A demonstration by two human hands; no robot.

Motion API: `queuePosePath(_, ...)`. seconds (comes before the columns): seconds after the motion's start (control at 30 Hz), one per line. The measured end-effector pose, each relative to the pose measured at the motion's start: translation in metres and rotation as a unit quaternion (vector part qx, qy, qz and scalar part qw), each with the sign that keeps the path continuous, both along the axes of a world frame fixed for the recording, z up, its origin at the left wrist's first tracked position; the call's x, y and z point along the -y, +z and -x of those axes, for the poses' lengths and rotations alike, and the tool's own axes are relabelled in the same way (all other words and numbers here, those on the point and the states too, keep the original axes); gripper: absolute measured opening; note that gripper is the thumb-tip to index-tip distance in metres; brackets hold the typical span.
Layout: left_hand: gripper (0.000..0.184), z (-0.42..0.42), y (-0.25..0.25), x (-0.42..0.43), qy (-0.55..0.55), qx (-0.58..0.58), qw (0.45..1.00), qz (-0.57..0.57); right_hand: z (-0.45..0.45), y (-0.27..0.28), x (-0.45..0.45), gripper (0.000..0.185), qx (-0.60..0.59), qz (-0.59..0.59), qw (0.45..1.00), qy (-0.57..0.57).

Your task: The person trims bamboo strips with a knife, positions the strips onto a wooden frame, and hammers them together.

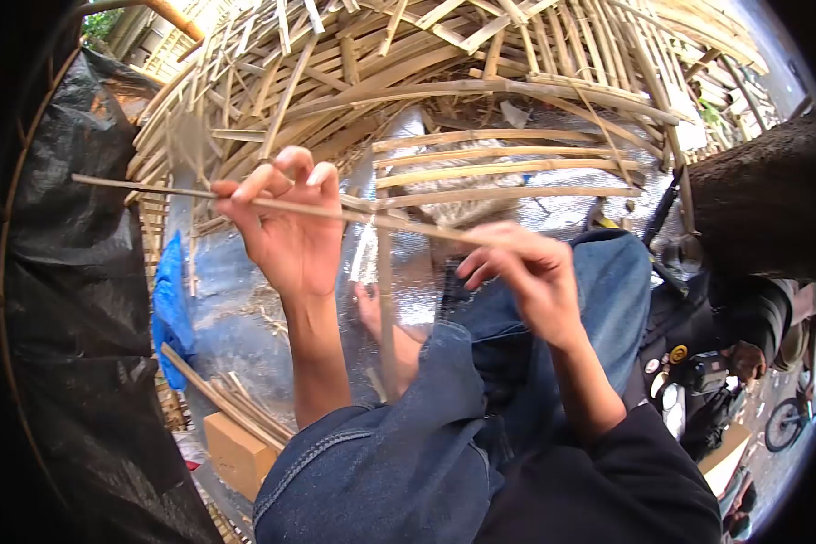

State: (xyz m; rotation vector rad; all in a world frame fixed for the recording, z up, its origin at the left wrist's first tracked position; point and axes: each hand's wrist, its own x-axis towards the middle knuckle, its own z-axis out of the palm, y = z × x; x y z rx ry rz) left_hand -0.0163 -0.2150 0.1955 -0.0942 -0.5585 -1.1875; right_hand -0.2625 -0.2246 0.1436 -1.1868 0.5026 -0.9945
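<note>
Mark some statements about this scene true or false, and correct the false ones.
1. Both the left hand and the right hand are at one thin strip. True.
2. The left hand is closed in a fist. False: its palm shows open.
3. A black sheet hangs at picture left. True.
4. The trousers are white. False: they are blue.
5. A bicycle wheel shows at picture left. False: it is at picture right.

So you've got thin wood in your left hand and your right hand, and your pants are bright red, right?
Nearly! The head view shows blue pants, not red. Your left hand and right hand do have thin wood.
</note>
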Motion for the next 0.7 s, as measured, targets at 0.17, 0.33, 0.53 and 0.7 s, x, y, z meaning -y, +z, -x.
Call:
queuePosePath(0.17, 0.023, 0.057, -0.008, 0.031, 0.011, 0.062, 0.997, -0.034, 0.033, 0.023, 0.005, 0.049, 0.143, 0.001, 0.98, -0.137)
queuePosePath(0.33, 0.03, 0.144, -0.014, 0.06, -0.036, 0.106, 0.993, -0.028, 0.089, 0.039, 0.024, 0.039, 0.24, 0.024, 0.933, -0.268)
queuePosePath(0.53, 0.041, 0.161, -0.017, -0.006, -0.075, 0.584, 0.806, -0.05, 0.214, 0.146, 0.062, 0.031, 0.262, 0.213, 0.844, -0.418)
queuePosePath(0.7, 0.015, 0.089, -0.082, -0.07, 0.45, 0.663, 0.488, -0.346, 0.332, 0.224, 0.053, 0.03, 0.119, 0.31, 0.799, -0.501)
